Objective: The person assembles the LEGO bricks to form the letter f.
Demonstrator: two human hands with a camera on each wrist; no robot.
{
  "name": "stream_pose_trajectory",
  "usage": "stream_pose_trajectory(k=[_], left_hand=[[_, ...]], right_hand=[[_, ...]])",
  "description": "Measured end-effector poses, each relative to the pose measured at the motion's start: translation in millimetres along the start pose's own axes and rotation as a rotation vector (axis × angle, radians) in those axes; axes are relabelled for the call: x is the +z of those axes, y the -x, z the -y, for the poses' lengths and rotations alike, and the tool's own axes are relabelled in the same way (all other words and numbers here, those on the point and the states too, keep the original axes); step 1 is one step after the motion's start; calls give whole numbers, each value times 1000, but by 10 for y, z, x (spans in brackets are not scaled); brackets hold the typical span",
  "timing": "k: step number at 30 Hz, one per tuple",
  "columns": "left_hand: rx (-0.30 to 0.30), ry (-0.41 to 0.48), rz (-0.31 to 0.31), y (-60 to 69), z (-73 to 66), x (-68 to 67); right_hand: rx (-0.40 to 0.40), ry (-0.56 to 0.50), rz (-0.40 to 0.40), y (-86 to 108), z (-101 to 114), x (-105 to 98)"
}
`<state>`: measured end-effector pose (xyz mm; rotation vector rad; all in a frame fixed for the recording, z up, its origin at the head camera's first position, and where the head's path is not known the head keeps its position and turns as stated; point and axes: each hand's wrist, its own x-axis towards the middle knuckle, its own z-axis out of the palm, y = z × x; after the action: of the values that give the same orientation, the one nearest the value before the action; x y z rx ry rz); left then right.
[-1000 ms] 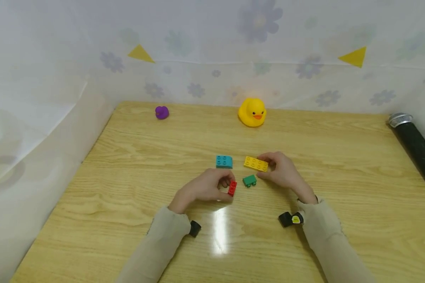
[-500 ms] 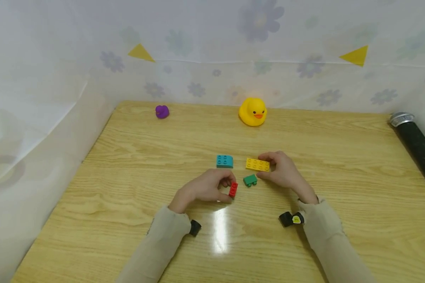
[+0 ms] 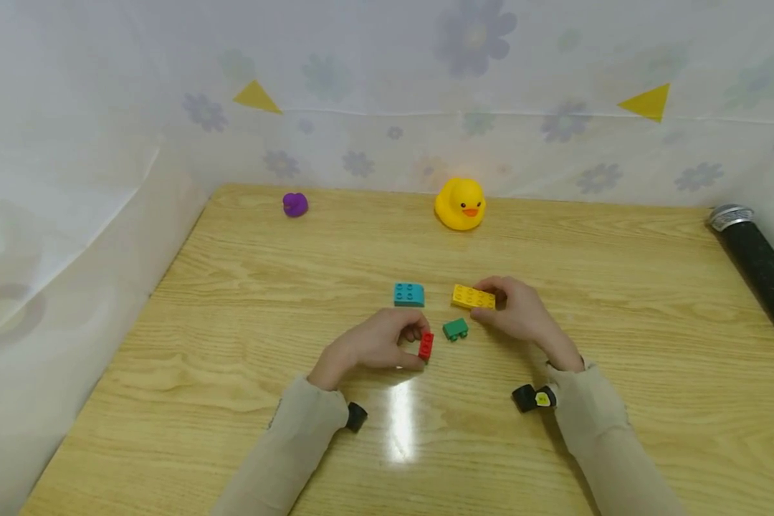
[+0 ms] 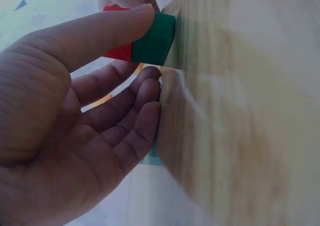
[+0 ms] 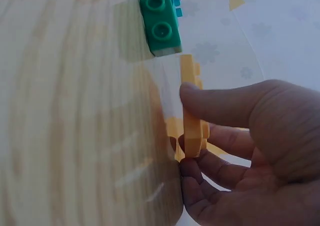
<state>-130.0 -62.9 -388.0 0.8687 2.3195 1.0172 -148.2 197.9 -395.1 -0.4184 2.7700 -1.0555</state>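
Observation:
Near the table's middle, my left hand (image 3: 380, 338) pinches a red toy brick (image 3: 426, 345) between thumb and fingers. The left wrist view shows a green brick (image 4: 154, 39) joined under the red one, on the table side. My right hand (image 3: 514, 308) holds one end of a flat yellow brick (image 3: 473, 296) with its studs up; thumb and fingers grip its long sides. In the right wrist view the yellow brick (image 5: 191, 110) appears slightly off the tabletop. Between the hands, a separate green brick (image 3: 455, 330) lies on its side, studs toward me. Beyond the left hand sits a blue brick (image 3: 409, 294).
At the back of the wooden table (image 3: 264, 265) stand a yellow rubber duck (image 3: 461, 205) and a small purple duck (image 3: 295, 205). A black microphone (image 3: 757, 269) lies at the right edge. A flowered white cloth (image 3: 361, 93) hangs behind.
My right hand has shifted slightly to the right with the yellow brick, which now looks more tilted. The left hand and red brick have barely moved. The blue and loose green bricks stay put.

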Motion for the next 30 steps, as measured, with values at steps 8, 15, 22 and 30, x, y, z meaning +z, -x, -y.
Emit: stream_pose_trajectory(k=[8, 15, 22, 30], left_hand=[[12, -43, -33, -21, 4, 19], [-11, -48, -55, -18, -15, 8], [-35, -32, -64, -12, -16, 0], [-74, -14, -84, -2, -11, -15]], right_hand=[[-2, -104, -28, 11, -9, -50], [-13, -166, -30, 32, 41, -87], [-88, -202, -28, 56, 195, -88], [-224, -228, -35, 99, 320, -39]])
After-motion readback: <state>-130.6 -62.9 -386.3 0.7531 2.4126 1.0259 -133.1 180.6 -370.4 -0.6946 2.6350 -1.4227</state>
